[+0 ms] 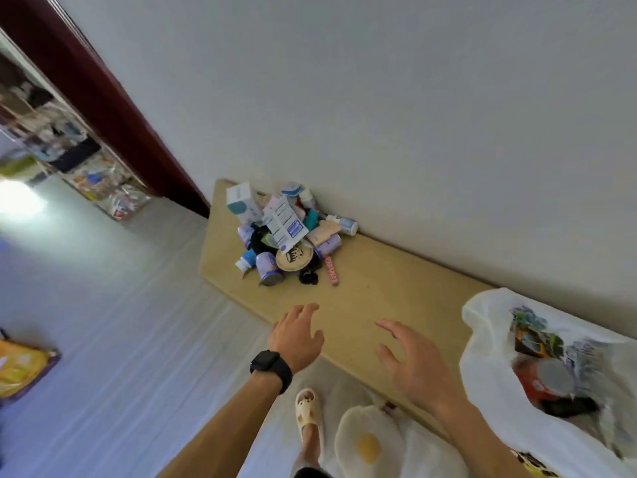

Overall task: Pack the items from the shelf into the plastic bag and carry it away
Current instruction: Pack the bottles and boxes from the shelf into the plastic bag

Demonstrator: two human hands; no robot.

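A long tan shelf (396, 291) against the wall carries a white plastic bag (489, 343) at its right end and a heap of items (286, 232) farther left, while the right hand (413, 367) and left hand (298, 334) hover between them, fingers spread, holding nothing.

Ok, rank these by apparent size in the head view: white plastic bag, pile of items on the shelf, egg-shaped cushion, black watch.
1. white plastic bag, close to the camera and cut off by the frame
2. pile of items
3. egg-shaped cushion, cut off at the bottom
4. black watch
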